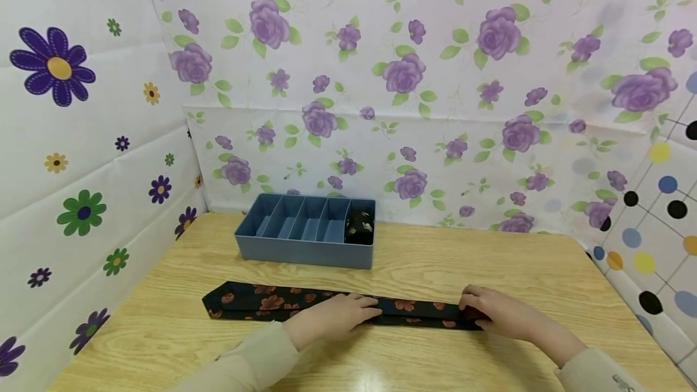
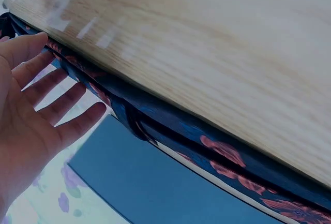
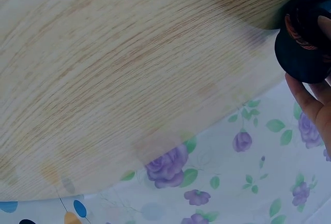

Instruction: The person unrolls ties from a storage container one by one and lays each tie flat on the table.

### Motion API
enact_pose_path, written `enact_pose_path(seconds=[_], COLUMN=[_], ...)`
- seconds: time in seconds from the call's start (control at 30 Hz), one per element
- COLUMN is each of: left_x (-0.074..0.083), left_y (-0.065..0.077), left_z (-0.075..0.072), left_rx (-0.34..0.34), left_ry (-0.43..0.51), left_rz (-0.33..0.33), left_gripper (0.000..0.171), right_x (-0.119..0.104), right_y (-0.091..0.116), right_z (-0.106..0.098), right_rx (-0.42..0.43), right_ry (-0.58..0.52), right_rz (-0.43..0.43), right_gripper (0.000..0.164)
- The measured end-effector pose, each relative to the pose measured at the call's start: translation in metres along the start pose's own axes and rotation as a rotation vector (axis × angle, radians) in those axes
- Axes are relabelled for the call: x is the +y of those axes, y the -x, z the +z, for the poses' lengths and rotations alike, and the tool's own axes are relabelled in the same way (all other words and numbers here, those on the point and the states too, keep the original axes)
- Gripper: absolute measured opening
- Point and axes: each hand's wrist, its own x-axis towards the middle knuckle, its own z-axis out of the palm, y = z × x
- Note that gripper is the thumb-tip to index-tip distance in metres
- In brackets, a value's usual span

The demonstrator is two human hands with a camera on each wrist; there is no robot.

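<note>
A dark necktie [image 1: 272,302] with orange flowers lies lengthwise across the wooden table, its pointed wide end at the left and its back seam showing. My left hand [image 1: 334,317] rests on its middle, and in the left wrist view those fingers [image 2: 62,87] are spread and nearly straight along the cloth. A keeper loop [image 2: 132,122] crosses the tie there. At the right end my right hand [image 1: 503,313] grips the tie's rounded, bunched end [image 3: 302,58] between thumb and fingers. Part of that bunch is hidden by the hand.
Behind the tie stands a blue-grey box [image 1: 305,254] with several compartments. Its rightmost compartment holds a dark patterned cloth bundle [image 1: 359,226]. Flowered sheeting [image 1: 337,77] hangs at the table's back and left, and dotted sheeting [image 1: 659,228] at its right.
</note>
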Motion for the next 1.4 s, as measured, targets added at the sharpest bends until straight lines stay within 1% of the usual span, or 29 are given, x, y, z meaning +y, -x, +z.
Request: enact_pose_path(seconds=[0.13,0.27,0.37,0.47,0.73,0.93,1.07,1.13,1.27,1.4], left_x=[0.005,0.009,0.011,0.013,0.015,0.016,0.017,0.018,0.018,0.018], left_y=[-0.002,-0.005,-0.007,-0.01,-0.018,-0.023,-0.025,-0.026,-0.027,-0.028], left_z=[-0.002,-0.004,-0.006,-0.006,-0.005,-0.007,-0.009,-0.01,-0.01,-0.01], left_rx=[-0.034,-0.044,-0.05,-0.056,-0.068,-0.073,-0.078,-0.076,-0.077,-0.082], left_ry=[-0.01,-0.029,-0.018,-0.013,0.005,0.002,-0.022,-0.028,-0.008,0.017], left_rz=[0.005,0.018,0.021,0.023,0.037,0.057,0.043,0.034,0.023,0.022], left_gripper=[0.045,0.046,0.045,0.046,0.051,0.049,0.049,0.049,0.048,0.048], right_x=[0.001,0.001,0.003,0.005,0.011,0.016,0.017,0.017,0.017,0.018], right_y=[0.0,0.0,0.001,0.002,0.006,0.008,0.008,0.008,0.007,0.008], right_z=[-0.001,-0.003,-0.003,-0.003,0.001,0.004,0.002,0.001,0.0,0.0], right_rx=[-0.021,-0.047,-0.053,-0.047,-0.031,0.0,0.01,-0.003,-0.031,-0.025], right_ry=[-0.01,-0.043,-0.064,-0.072,-0.047,-0.034,-0.026,-0.024,-0.037,-0.048], right_rz=[0.018,0.039,0.045,0.043,0.017,0.0,0.005,0.022,0.052,0.044], right_gripper=[0.029,0.028,0.03,0.032,0.035,0.033,0.034,0.035,0.036,0.036])
